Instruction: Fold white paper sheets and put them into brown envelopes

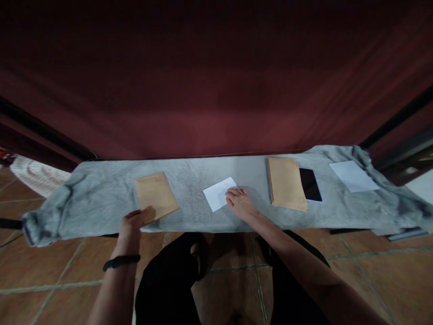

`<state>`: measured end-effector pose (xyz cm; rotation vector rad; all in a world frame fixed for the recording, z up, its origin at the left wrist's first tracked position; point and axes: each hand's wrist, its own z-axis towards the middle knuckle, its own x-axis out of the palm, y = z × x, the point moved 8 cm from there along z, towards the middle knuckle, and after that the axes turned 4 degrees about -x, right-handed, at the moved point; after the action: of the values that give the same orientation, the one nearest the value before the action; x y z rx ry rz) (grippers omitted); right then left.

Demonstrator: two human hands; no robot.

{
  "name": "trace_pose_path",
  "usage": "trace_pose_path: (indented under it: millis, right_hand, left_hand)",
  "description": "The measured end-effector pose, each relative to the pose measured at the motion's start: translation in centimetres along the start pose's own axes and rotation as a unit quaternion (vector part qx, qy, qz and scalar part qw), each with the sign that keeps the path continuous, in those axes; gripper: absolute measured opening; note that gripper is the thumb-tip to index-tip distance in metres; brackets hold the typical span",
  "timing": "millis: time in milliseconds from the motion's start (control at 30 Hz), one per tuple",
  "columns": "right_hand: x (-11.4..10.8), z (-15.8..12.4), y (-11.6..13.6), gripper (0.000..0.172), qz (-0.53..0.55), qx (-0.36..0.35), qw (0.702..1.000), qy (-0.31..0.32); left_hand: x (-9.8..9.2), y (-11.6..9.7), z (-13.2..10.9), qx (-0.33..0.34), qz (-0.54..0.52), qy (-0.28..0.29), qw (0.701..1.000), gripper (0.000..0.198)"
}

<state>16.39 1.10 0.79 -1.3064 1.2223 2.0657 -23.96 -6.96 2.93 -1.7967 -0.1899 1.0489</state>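
Observation:
My left hand (135, 219) grips the near left corner of a brown envelope (157, 196), thumb on top, at the left part of the grey cloth. My right hand (239, 201) rests on the right end of a small white paper (218, 193) near the middle, its fingers bent and close together. Whether the fingers pinch the paper or only press on it is hard to tell. To the right of that hand lies a stack of brown envelopes (287, 183).
A dark tablet (310, 185) lies partly under the envelope stack. Farther right is a white sheet (353, 176). The grey cloth (101, 194) covers a long narrow surface against a dark red panel (216, 131). My legs are below, over the tiled floor.

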Motion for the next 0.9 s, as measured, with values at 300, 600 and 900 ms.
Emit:
trace_pose_path:
  millis: [300, 600, 900]
  right_hand:
    - [2.9, 1.9, 0.6, 0.041, 0.527, 0.133, 0.839, -0.014]
    - [2.7, 2.4, 0.1, 0.048, 0.678, 0.168, 0.714, -0.037]
    - [1.7, 2.7, -0.6, 0.034, 0.632, 0.160, 0.757, -0.036]
  left_hand:
    - [14.2, -4.2, -8.2, -0.165, -0.400, 0.206, 0.878, 0.007]
    - [20.2, -5.0, -13.0, -0.252, -0.472, 0.265, 0.802, 0.016]
    - [21.0, -4.9, -15.1, -0.202, -0.433, 0.323, 0.817, 0.036]
